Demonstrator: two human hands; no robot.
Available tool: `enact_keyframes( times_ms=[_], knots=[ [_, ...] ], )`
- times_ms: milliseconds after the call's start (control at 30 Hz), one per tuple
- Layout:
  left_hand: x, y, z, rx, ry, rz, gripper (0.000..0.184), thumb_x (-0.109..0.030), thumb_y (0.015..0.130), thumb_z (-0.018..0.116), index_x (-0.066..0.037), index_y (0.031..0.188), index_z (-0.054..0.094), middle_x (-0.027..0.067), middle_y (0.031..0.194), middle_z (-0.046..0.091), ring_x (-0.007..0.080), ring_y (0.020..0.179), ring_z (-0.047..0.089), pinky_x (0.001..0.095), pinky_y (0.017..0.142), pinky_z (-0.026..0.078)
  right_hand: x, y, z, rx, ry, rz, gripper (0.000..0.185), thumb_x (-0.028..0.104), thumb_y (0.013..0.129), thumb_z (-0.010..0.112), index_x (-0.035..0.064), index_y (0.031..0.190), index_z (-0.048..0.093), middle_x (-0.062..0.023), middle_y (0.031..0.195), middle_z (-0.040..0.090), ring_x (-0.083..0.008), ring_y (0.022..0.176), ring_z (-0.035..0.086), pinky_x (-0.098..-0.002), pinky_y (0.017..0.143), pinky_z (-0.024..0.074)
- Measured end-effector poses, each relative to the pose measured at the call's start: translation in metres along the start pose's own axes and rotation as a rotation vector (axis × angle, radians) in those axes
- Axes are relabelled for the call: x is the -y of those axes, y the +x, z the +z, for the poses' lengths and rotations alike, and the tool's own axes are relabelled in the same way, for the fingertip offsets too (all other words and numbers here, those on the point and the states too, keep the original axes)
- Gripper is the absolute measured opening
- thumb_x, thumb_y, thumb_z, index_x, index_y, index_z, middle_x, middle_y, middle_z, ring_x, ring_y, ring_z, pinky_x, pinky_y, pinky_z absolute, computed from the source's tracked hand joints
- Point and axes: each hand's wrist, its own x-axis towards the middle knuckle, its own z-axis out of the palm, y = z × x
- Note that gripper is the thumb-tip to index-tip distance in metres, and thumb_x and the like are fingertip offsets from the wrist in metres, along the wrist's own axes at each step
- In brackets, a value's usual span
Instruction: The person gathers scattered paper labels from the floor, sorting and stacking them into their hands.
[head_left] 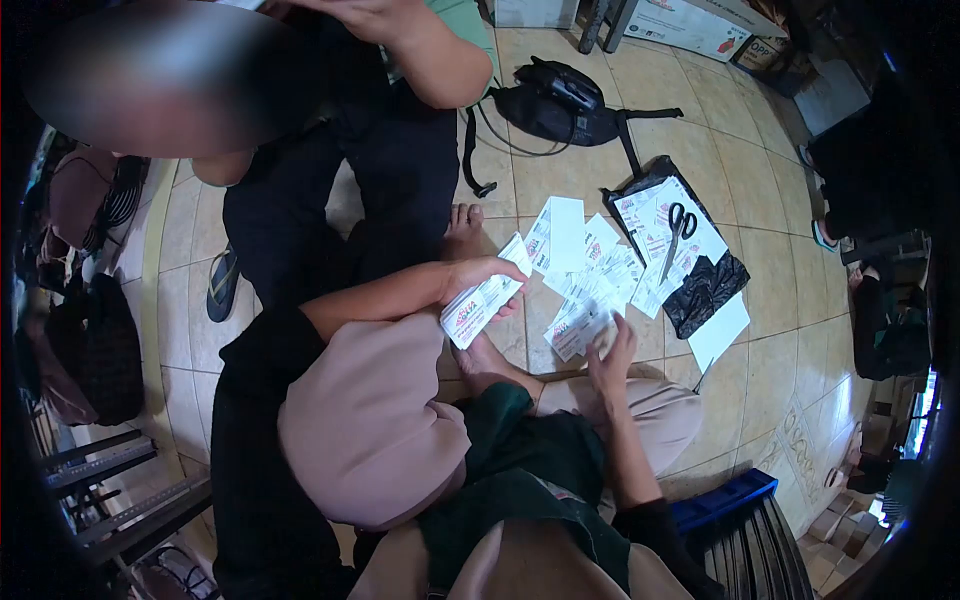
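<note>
My left hand [490, 282] is closed round a stack of white printed cards [474, 312], held above my bent leg. My right hand [612, 358] is at the near edge of loose printed cards [573, 328] spread on the tiled floor; its fingers are bent, and whether they grip a card is unclear. To the right of the loose cards, black-handled scissors [680, 222] lie on more printed sheets [655, 214] atop a black plastic bag [708, 296].
Another person [390, 150] sits close at the upper left. A black waist bag [560, 105] lies on the floor ahead. A sandal [223, 286] is at left, a dark blue-edged crate [735, 500] at lower right, and cardboard boxes [690, 25] stand at the top.
</note>
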Motion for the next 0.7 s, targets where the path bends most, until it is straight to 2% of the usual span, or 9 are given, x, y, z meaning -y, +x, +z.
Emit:
enact_keyframes(
  times_ms=[33, 67, 133, 167, 233, 267, 467, 600, 700],
  knots=[
    [0.0, 0.001, 0.0, -0.008, 0.012, -0.006, 0.041, -0.035, 0.081, 0.059, -0.006, 0.11, 0.055, 0.0101, 0.091, 0.059, 0.0176, 0.077, 0.059, 0.0322, 0.068, 0.051, 0.021, 0.013, -0.013, 0.117, -0.341, -0.309, 0.069, 0.009, 0.074, 0.064, 0.0082, 0.135, 0.031, -0.0152, 0.129, 0.04, -0.0296, 0.122, 0.036, -0.0459, 0.101, 0.0281],
    [0.0, 0.002, 0.0, -0.017, 0.029, -0.009, 0.042, -0.035, 0.081, 0.059, -0.006, 0.111, 0.054, 0.0102, 0.091, 0.059, 0.0175, 0.077, 0.059, 0.032, 0.069, 0.051, 0.026, 0.027, -0.012, 0.116, -0.341, -0.303, 0.069, 0.009, 0.074, 0.064, 0.0082, 0.135, 0.031, -0.0152, 0.129, 0.04, -0.0296, 0.122, 0.036, -0.0459, 0.101, 0.0281],
    [-0.001, 0.002, 0.003, -0.003, 0.026, -0.013, 0.042, -0.035, 0.081, 0.059, -0.006, 0.111, 0.054, 0.0102, 0.091, 0.059, 0.0175, 0.077, 0.059, 0.0317, 0.068, 0.051, 0.036, 0.057, -0.012, 0.313, -0.874, -0.804, 0.064, 0.011, 0.076, 0.058, 0.0161, 0.135, 0.033, -0.0107, 0.135, 0.037, -0.0303, 0.128, 0.031, -0.0472, 0.105, 0.0238],
    [-0.003, 0.001, 0.003, 0.005, 0.016, -0.013, 0.042, -0.035, 0.081, 0.06, -0.007, 0.111, 0.054, 0.0101, 0.092, 0.058, 0.0175, 0.077, 0.059, 0.0315, 0.068, 0.051, 0.033, 0.069, -0.008, 0.304, -0.875, -0.809, 0.064, 0.011, 0.076, 0.058, 0.0161, 0.135, 0.033, -0.0107, 0.135, 0.037, -0.0303, 0.128, 0.031, -0.0472, 0.105, 0.0238],
    [-0.004, -0.001, 0.003, -0.009, 0.023, -0.001, 0.042, -0.035, 0.081, 0.06, -0.007, 0.111, 0.054, 0.0099, 0.093, 0.058, 0.0175, 0.078, 0.059, 0.0315, 0.069, 0.05, 0.024, 0.087, 0.011, 0.433, -0.938, -1.097, 0.051, 0.013, 0.084, 0.045, 0.0172, 0.134, 0.034, -0.0073, 0.136, 0.038, -0.0266, 0.13, 0.03, -0.0466, 0.107, 0.0218],
    [-0.004, -0.003, 0.004, -0.015, 0.028, 0.002, 0.042, -0.036, 0.081, 0.059, -0.007, 0.11, 0.054, 0.0098, 0.093, 0.058, 0.0176, 0.078, 0.058, 0.0315, 0.069, 0.05, 0.026, 0.092, 0.015, 0.336, -0.925, -1.232, 0.045, 0.017, 0.087, 0.038, 0.0175, 0.132, 0.036, -0.007, 0.13, 0.045, -0.0245, 0.127, 0.035, -0.0454, 0.106, 0.0229],
    [-0.003, -0.003, 0.001, -0.04, 0.045, -0.006, 0.041, -0.037, 0.08, 0.059, -0.008, 0.11, 0.055, 0.009, 0.094, 0.058, 0.0172, 0.081, 0.058, 0.0318, 0.071, 0.05, 0.035, 0.104, 0.015, 0.59, -0.938, -1.215, 0.044, 0.016, 0.086, 0.041, 0.0171, 0.13, 0.038, -0.0049, 0.121, 0.05, -0.0216, 0.12, 0.041, -0.0404, 0.104, 0.0284],
    [-0.003, -0.001, 0.002, -0.007, 0.042, -0.01, 0.04, -0.037, 0.081, 0.059, -0.009, 0.109, 0.054, 0.0085, 0.093, 0.058, 0.0171, 0.08, 0.057, 0.0313, 0.071, 0.049, 0.03, 0.105, 0.007, 0.554, -0.877, -1.26, 0.044, 0.014, 0.086, 0.041, 0.0163, 0.129, 0.039, -0.0055, 0.119, 0.051, -0.0222, 0.118, 0.041, -0.0398, 0.101, 0.0309],
    [-0.002, -0.001, 0.001, 0.012, 0.019, -0.006, 0.04, -0.037, 0.081, 0.059, -0.008, 0.109, 0.054, 0.008, 0.092, 0.057, 0.0169, 0.079, 0.057, 0.0311, 0.071, 0.049, 0.028, 0.103, 0.003, 0.475, -0.8, -1.322, 0.038, 0.014, 0.085, 0.042, 0.0153, 0.123, 0.045, -0.0055, 0.114, 0.053, -0.0229, 0.117, 0.041, -0.0405, 0.1, 0.0321]
  ],
)
